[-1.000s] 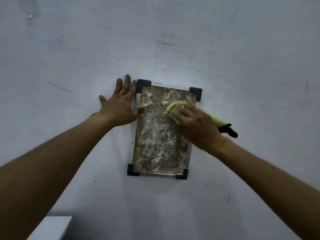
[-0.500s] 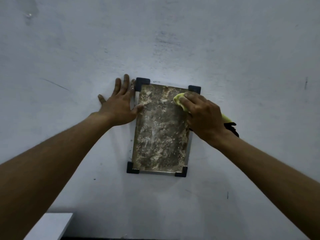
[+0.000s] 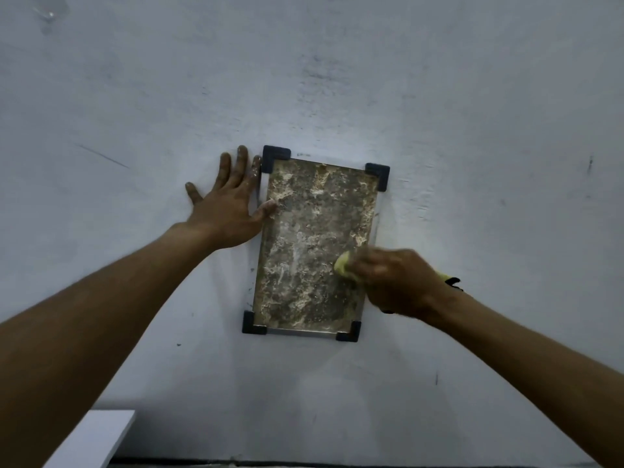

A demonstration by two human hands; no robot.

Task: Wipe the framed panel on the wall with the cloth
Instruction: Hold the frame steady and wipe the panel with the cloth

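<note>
A framed panel with black corner pieces hangs on the grey wall, its surface mottled brown with pale smears. My left hand lies flat on the wall beside the panel's upper left edge, fingers spread, thumb tip on the panel. My right hand is blurred by motion and presses a yellow-green cloth against the panel's lower right part. Most of the cloth is hidden under the hand; a yellow and black end sticks out by the wrist.
The grey wall fills the view, with scuffs and small marks. A white ledge corner shows at the bottom left. A dark strip runs along the bottom edge.
My right hand has swept the cloth from the panel's upper right corner down to its lower right part. My left hand has stayed in place.
</note>
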